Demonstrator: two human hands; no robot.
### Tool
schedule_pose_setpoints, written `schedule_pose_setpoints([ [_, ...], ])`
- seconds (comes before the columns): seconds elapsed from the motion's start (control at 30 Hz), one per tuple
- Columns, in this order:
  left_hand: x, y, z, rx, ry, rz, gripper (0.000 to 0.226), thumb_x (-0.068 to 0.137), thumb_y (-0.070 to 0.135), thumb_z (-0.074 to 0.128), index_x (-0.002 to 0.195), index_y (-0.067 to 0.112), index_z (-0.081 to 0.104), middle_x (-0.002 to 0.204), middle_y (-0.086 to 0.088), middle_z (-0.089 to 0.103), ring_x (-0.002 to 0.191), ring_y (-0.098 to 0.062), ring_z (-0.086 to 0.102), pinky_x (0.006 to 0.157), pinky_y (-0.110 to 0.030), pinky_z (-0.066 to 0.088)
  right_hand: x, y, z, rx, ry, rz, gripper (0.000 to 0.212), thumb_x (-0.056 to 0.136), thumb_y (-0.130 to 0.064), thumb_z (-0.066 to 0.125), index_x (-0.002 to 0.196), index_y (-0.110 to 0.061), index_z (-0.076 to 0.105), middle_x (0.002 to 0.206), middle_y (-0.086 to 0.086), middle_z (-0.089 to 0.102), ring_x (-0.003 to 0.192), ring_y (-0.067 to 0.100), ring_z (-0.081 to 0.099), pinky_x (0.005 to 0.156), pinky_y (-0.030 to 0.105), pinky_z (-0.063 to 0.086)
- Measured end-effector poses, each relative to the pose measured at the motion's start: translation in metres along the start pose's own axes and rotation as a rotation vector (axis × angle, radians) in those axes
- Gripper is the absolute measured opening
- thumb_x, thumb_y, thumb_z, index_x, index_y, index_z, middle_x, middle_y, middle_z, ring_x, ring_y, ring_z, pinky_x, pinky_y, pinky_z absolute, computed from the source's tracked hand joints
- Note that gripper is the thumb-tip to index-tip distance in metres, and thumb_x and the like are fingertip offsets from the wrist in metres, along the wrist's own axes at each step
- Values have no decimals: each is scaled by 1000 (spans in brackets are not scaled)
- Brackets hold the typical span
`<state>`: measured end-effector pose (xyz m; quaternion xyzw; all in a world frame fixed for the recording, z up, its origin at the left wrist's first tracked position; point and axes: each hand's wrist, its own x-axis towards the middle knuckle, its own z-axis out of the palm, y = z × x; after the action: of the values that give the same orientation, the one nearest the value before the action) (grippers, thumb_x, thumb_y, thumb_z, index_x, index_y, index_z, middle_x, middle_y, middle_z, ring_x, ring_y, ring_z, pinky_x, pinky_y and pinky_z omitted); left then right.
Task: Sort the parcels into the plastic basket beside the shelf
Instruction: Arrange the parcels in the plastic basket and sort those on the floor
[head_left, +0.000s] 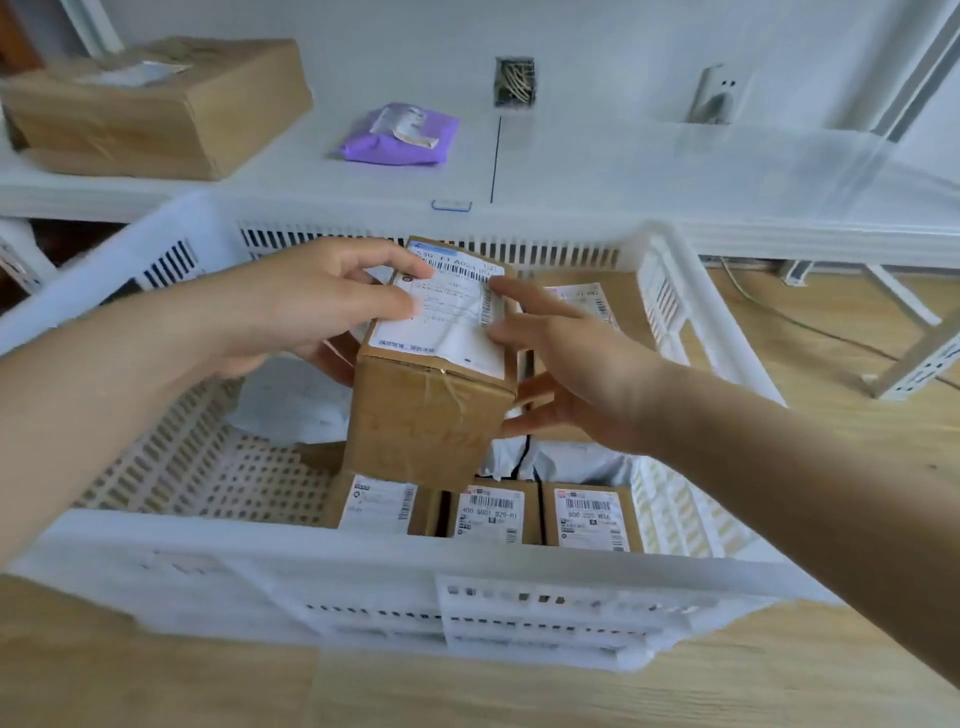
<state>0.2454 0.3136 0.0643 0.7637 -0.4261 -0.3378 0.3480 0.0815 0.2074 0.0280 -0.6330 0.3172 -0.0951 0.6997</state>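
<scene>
A tall brown cardboard parcel (426, 415) with a white shipping label on top stands inside the white plastic basket (291, 577). My left hand (306, 306) grips its upper left side, fingers curled over the label and thumb under the edge. My right hand (566, 364) lies against its right side with fingers spread and straight. Three small labelled boxes (488, 512) line the basket's near wall. Another labelled box (587, 304) and white poly bags (291, 400) lie deeper in the basket.
Behind the basket runs a white shelf (623, 171) bearing a large brown carton (156, 104) at the left and a purple poly parcel (400, 135) in the middle. Wooden floor (831, 322) with a cable and shelf legs lies to the right.
</scene>
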Motion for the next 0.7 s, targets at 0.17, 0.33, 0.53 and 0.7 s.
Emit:
schedule_pose_setpoints([
  [0.17,-2,-48,-33,73,-66,-193,24,86,24,62,99,44,63,91,5,71,69,-13,69,51,-28,54,37,16,52,-142,-159,64,35,92,-23,47,123,-36,37,102,4,54,72,26,62,79,42,58],
  [0.33,-1,-97,-50,76,-215,-331,40,79,25,70,107,49,55,104,7,64,60,-5,68,42,-21,49,68,41,89,-208,-349,148,54,91,-15,51,134,-36,25,91,4,57,77,23,60,83,35,55],
  [0.53,25,-144,-55,170,-300,-439,48,76,11,74,101,48,56,95,3,68,70,-12,72,51,-28,55,100,67,108,-333,-480,197,64,93,-8,48,142,-36,17,102,7,53,91,21,56,86,29,50],
  [0.7,52,-165,-65,378,-351,-398,56,72,4,76,98,43,46,102,-5,61,74,-21,67,51,-27,53,116,80,114,-396,-584,256,75,92,-3,45,140,-50,11,130,9,48,121,18,49,94,27,46],
])
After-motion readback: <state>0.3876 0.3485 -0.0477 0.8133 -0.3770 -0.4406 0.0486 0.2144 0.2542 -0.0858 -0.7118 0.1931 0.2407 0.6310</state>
